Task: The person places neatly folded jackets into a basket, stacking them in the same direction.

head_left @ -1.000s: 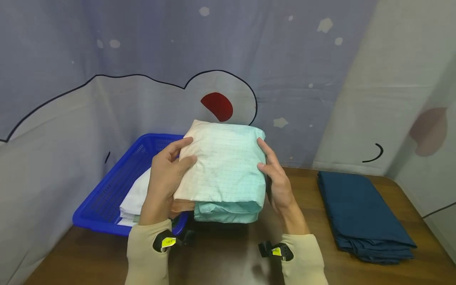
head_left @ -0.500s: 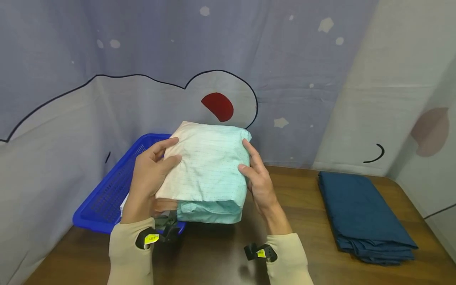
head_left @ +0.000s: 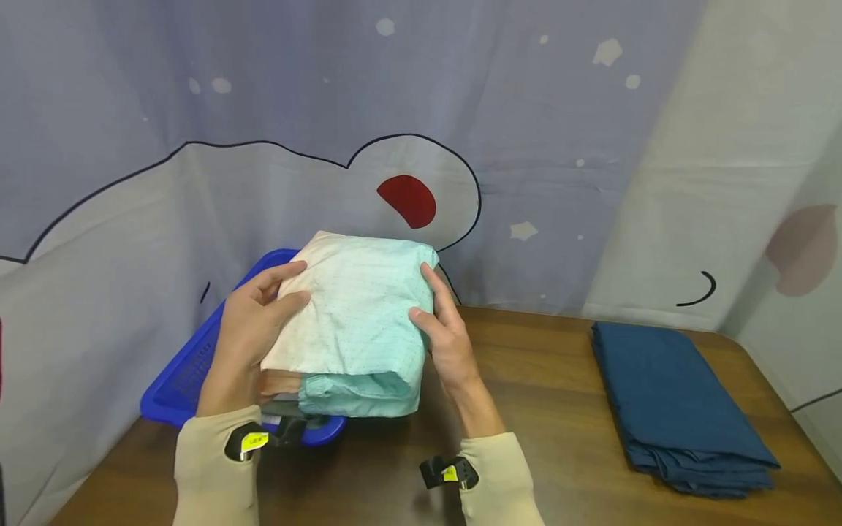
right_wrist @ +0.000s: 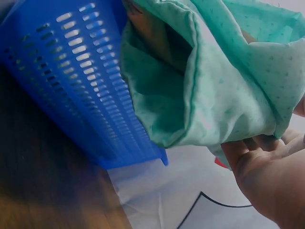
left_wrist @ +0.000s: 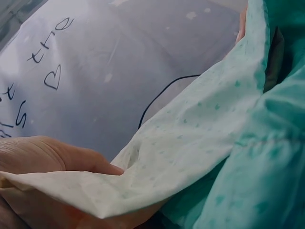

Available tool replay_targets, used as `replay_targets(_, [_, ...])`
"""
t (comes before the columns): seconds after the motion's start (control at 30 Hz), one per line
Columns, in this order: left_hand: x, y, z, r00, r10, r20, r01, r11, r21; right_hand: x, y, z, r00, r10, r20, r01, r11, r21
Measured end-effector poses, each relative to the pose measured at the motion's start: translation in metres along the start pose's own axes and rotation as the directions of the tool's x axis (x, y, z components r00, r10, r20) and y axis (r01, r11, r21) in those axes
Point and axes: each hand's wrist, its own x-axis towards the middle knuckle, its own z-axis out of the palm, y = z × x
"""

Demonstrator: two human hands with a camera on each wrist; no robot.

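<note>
A folded cloth (head_left: pixel 358 307), pale cream on the left and mint green on the right, is held up in front of me by both hands. My left hand (head_left: pixel 246 325) grips its left side, thumb on the top face. On the opposite side my right hand (head_left: pixel 454 351) grips the mint edge, thumb also on top. Loose layers and a hollow fold of the cloth (right_wrist: pixel 205 95) show in the right wrist view. The cloth's left part overlaps the blue basket (head_left: pixel 164 405), hiding most of what lies in it.
A folded navy cloth (head_left: pixel 677 402) lies at the right of the wooden table (head_left: pixel 520 380). Behind the table hangs a printed curtain (head_left: pixel 539 109). The slotted basket wall (right_wrist: pixel 86 62) stands close beside the held cloth.
Both hands have carried the folded cloth leftward, from the table's middle to partly over the basket. White cloth visible in the basket earlier is now mostly covered.
</note>
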Motion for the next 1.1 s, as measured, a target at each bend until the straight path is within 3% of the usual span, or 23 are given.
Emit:
replay_targets(0.57, [0.014, -0.024, -0.037, 0.999, -0.027, 0.029, 0.027, 1.0, 0.0, 0.004, 0.02, 0.028, 0.997, 0.076, 0.019, -0.076, 0.997, 0.015])
replay_targets(0.83, [0.02, -0.034, -0.048, 0.999, -0.012, 0.04, 0.008, 0.995, 0.104, 0.006, 0.029, 0.037, 0.996, 0.087, 0.027, -0.087, 0.996, 0.007])
replay_targets(1.1, [0.021, -0.039, -0.057, 0.999, -0.033, -0.008, 0.034, 0.989, 0.146, 0.007, 0.036, 0.05, 0.989, 0.149, 0.014, -0.149, 0.989, 0.001])
